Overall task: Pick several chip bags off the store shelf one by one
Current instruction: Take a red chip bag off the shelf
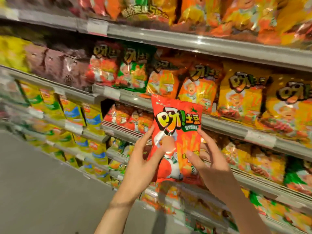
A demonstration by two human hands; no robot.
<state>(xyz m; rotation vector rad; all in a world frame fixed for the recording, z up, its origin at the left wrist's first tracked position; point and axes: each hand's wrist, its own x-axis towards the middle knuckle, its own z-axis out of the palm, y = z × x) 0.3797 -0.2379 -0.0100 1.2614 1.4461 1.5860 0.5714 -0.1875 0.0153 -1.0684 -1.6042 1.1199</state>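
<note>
We have one red chip bag [175, 141] off the shelf and held up in front of us, so by our reading the step in hand is the carry-away of this pick, with more bags yet to be taken. The bag sits in mid-air between both hands, in front of the grey shelf rails [224, 124] and the rows of orange and yellow bags [243, 97] stocked to the right and farther back.

Our left hand [143, 159] grips the bag's left edge, thumb pressed flat on the printed front and fingers reaching behind. Our right hand [211, 159] pinches the right edge, thumb on the front near the lower corner and the other fingers mostly hidden behind the foil. Both hands are closed on the bag, not merely touching it.

The bag stands nearly upright, its long axis running from the sealed top edge, up and slightly left, to the bottom seal near our wrists. The printed face points toward us.

Next, we judge, one hand must take the full weight so the other can let go and reach for another bag. The foil is slippery and puffed, so a light pinch at the edge may slide; a firmer hold across the body would be safer
</note>
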